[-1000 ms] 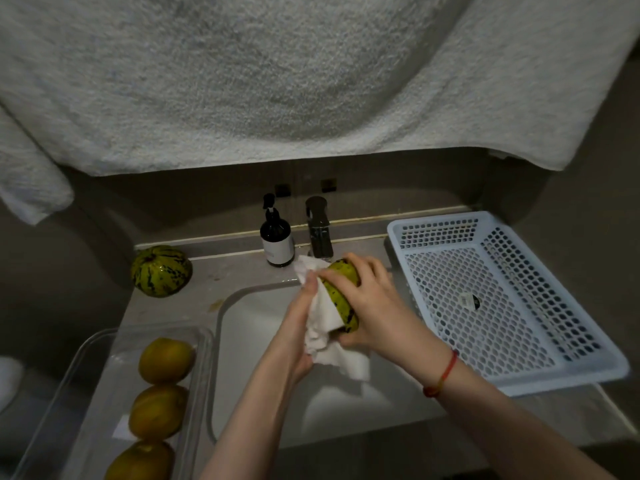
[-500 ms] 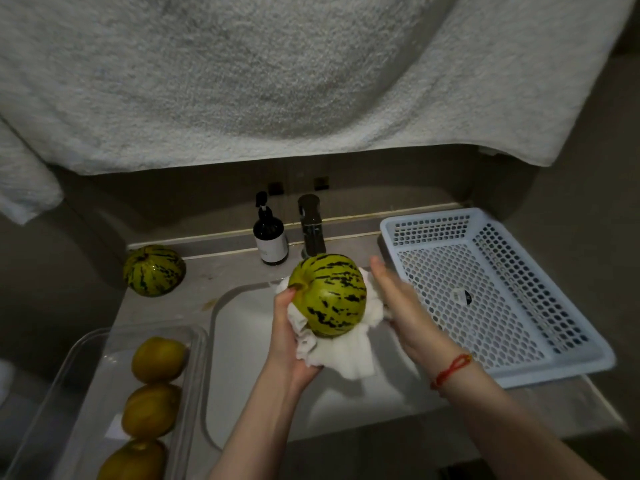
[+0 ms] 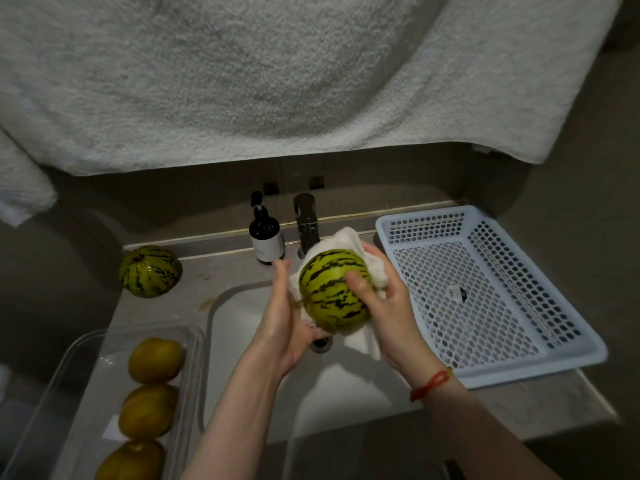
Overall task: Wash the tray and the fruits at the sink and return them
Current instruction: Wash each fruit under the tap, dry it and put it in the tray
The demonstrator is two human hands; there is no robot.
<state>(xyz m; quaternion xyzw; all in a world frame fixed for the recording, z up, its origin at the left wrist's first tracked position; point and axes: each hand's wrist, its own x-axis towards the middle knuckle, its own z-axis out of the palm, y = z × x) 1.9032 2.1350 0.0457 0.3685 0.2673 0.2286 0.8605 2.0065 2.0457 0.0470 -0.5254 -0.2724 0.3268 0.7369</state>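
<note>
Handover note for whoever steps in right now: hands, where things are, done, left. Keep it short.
Left hand: open, palm and white cloth under the striped melon held over the sink.
Right hand: grips that melon, thumb on its front, cloth behind it.
Second striped melon sits on the counter, left of the soap bottle. Three yellow fruits lie in the clear tray, left of the sink. White basket on the right holds no fruit.
Done: cannot tell what is washed.
Left: finish wiping, return fruits and tray.
</note>
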